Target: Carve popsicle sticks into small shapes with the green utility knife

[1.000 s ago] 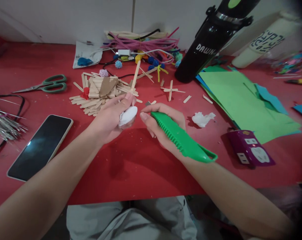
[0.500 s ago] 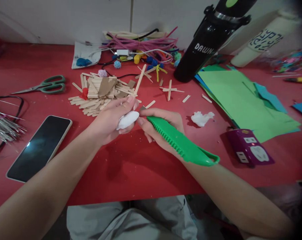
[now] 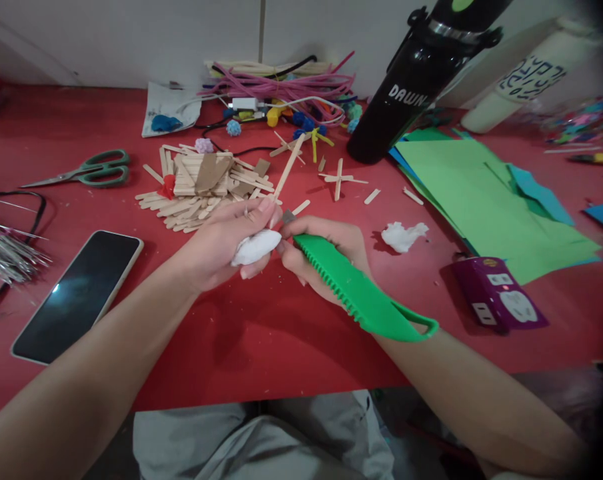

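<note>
Wooden stick (image 3: pixel 289 168) has tilted further right since the earlier frames; the near end of the green cutter (image 3: pixel 364 293) has shifted nearer. Left grip (image 3: pixel 224 241): closed on the stick and a white piece (image 3: pixel 256 247), on the near side of the stick pile (image 3: pixel 181 212). Right grip (image 3: pixel 345 235): closed around the cutter, over the tabletop (image 3: pixel 281 347), just right of the white piece.
</note>
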Tool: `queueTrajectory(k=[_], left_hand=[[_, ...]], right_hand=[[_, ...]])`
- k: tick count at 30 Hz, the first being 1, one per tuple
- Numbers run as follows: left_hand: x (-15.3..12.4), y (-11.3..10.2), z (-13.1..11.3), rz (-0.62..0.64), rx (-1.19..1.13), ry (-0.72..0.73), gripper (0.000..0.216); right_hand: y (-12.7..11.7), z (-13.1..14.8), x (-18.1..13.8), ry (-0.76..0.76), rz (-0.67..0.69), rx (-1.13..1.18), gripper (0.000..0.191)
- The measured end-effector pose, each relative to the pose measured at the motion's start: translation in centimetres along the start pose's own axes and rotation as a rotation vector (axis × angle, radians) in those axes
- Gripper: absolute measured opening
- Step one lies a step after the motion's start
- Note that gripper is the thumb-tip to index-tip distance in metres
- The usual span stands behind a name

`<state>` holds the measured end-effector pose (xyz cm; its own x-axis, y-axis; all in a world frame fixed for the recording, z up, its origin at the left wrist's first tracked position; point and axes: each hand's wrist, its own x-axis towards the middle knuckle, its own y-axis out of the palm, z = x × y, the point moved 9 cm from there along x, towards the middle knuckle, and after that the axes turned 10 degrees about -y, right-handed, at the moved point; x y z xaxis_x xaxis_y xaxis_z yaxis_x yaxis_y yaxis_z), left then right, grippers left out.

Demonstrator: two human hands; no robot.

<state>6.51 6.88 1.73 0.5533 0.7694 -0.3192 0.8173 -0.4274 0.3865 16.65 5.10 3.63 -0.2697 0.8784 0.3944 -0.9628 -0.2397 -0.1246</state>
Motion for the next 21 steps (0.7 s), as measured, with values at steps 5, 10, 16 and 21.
queueTrajectory(k=[5,10,16,21], left_hand=[[-0.1,0.4,0.0,0.06,0.006,-0.023,0.035],[-0.1,-0.2,-0.1,0.031,-0.01,-0.017,0.032],[0.0,-0.1,0.3,0.069,0.044,-0.037,0.037],[-0.1,0.2,0.7,0.144,0.058,-0.072,0.039]], right_hand=[[-0.2,0.0,0.0,-0.05,0.021,-0.04,0.028],[-0.9,-0.6,-0.6,-0.043,0.008,-0.143,0.019],[-0.4,-0.5,-0.4,-0.073,0.067,-0.077,0.019],[0.0,-0.4,-0.4,-0.076,0.13,0.002,0.021]])
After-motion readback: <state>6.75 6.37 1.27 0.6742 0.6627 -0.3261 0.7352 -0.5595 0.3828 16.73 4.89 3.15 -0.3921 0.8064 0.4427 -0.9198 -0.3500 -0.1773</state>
